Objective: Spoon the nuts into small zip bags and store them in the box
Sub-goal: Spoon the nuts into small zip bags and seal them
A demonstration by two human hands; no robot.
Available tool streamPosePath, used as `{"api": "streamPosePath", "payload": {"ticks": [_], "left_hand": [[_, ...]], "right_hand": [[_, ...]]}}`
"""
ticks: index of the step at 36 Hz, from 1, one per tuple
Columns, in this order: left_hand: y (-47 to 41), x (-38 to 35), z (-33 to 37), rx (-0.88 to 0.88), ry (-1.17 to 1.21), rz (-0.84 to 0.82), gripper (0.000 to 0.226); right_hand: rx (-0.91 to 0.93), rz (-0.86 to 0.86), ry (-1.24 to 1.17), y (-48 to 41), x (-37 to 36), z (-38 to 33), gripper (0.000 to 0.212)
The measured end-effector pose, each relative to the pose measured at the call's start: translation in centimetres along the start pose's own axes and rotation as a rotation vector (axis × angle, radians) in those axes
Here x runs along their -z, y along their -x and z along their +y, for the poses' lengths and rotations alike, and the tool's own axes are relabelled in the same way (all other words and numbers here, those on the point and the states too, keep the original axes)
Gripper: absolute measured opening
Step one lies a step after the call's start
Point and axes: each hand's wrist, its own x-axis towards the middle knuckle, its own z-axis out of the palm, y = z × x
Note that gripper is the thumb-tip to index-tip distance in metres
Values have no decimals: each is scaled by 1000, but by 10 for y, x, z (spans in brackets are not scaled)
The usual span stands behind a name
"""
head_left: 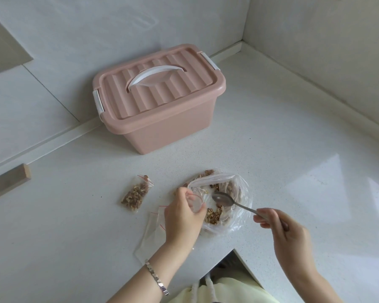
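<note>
Our left hand (184,215) pinches a small bag (196,202) open at the edge of the big bag (239,215), where the nuts (213,215) lie. Our right hand (282,228) grips the spoon (222,199) by its handle, its bowl seemingly empty above the nuts. A filled bag (136,196) lies to the left. The small bag's mouth looks narrow and limp: if it sags, or we tip the spoon early, nuts may scatter on the counter (293,149). The box (160,99) stands closed well behind.
</note>
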Motion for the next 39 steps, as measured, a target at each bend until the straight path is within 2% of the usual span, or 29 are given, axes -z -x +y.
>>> {"api": "streamPosePath", "payload": {"ticks": [3, 8, 10, 13, 23, 29, 35, 39], "left_hand": [[0, 2, -10, 37, -78, -22, 32], [0, 2, -19, 133, -188, -190, 30], [1, 0, -19, 171, -191, -253, 29], [1, -4, -20, 203, -183, -305, 30], [-1, -9, -16, 258, -117, -335, 29], [0, -6, -17, 262, -73, -290, 25], [3, 0, -18, 226, -63, -219, 25], [6, 2, -14, 132, -1, -81, 29]], "right_hand": [[11, -78, 131, -1, -4, 9, 19], [161, -177, 278, -1, -9, 15, 59], [167, -182, 283, -2, -10, 16, 56], [6, -211, 248, -6, -8, 22, 19], [-507, -255, -164, -11, -17, 41, 33], [-769, -170, -396, -5, -22, 44, 37], [-754, -77, -478, -4, -11, 40, 37], [-700, -31, -534, -7, -2, 32, 39]]}}
